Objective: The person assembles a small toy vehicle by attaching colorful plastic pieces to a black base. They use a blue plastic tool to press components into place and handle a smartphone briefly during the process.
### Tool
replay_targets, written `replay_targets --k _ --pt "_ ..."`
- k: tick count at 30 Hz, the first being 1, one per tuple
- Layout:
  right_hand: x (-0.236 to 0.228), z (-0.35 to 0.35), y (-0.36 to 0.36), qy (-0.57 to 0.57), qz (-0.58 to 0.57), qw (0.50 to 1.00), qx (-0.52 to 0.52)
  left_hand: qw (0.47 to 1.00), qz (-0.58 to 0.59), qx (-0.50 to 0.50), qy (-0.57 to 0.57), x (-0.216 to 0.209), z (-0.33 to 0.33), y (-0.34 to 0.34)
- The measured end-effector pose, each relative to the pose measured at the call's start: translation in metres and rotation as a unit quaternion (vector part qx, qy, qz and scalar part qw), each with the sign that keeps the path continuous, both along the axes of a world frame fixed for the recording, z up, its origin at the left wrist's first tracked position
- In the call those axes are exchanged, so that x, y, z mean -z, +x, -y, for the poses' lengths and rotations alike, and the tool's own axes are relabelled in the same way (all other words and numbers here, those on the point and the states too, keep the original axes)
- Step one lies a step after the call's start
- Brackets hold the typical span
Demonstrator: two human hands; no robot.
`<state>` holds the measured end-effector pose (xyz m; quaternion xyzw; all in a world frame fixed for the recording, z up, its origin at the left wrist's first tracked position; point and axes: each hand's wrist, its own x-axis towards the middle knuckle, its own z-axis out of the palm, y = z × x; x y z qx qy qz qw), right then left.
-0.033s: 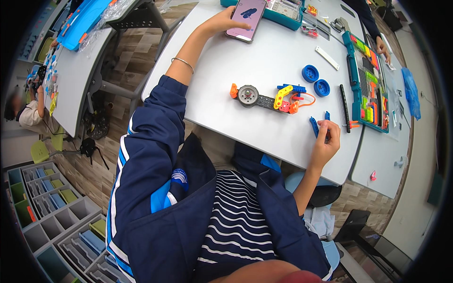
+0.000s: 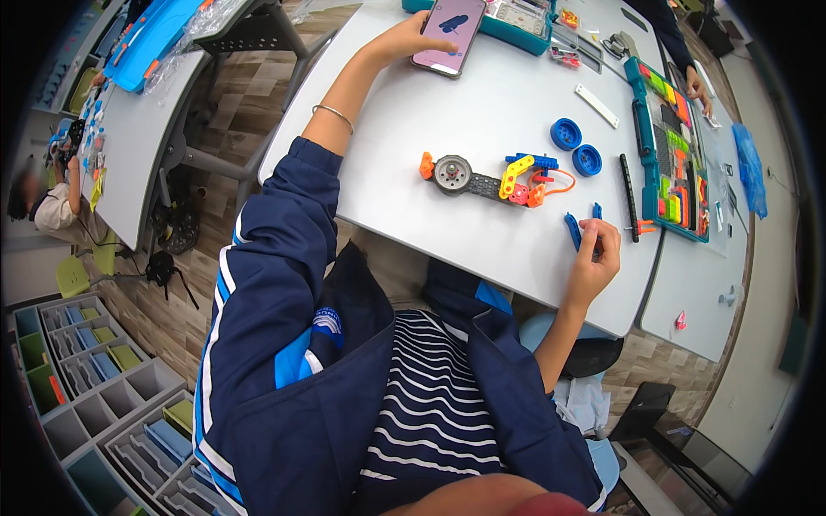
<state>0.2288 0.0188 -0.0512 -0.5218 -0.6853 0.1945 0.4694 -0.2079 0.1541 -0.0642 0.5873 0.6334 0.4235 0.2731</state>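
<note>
My left hand [image 2: 404,41] grips a phone [image 2: 447,30] over the table's far side, its thumb on the screen, which shows a dark blue shape on pink. My right hand [image 2: 596,258] is curled at the near edge. Small blue plastic pieces [image 2: 573,231] show right beside its fingertips; whether the fingers pinch one is hidden. Between the hands lies a toy model [image 2: 490,184] with a dark beam, a grey wheel [image 2: 452,174], a yellow angled piece [image 2: 516,175] and orange parts. Two blue wheel hubs [image 2: 566,134] sit behind it.
A teal parts case [image 2: 645,129] with colourful pieces stands open at the right, a black rod [image 2: 629,198] beside it. Another teal case [image 2: 520,36] is at the back. A white strip [image 2: 596,106] lies between. Another person's hand [image 2: 697,90] reaches in at the far right.
The dark blue shape on the phone screen has turned slightly. Both my hands and the parts on the table stay where they were.
</note>
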Motion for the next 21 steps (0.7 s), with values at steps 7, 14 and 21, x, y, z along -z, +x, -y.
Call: replay_targets --k 7,14,21 --pt "0.002 -0.006 -0.004 0.012 0.001 1.0 0.001 1.0 -0.003 -0.003 0.004 0.002 -0.008 -0.004" --pt "0.002 -0.006 -0.004 0.012 -0.003 1.0 0.0 1.0 -0.001 -0.003 0.005 0.005 -0.011 -0.005" --pt "0.003 -0.006 -0.004 0.006 -0.011 1.0 0.001 1.0 -0.001 -0.002 0.004 0.008 -0.013 -0.006"
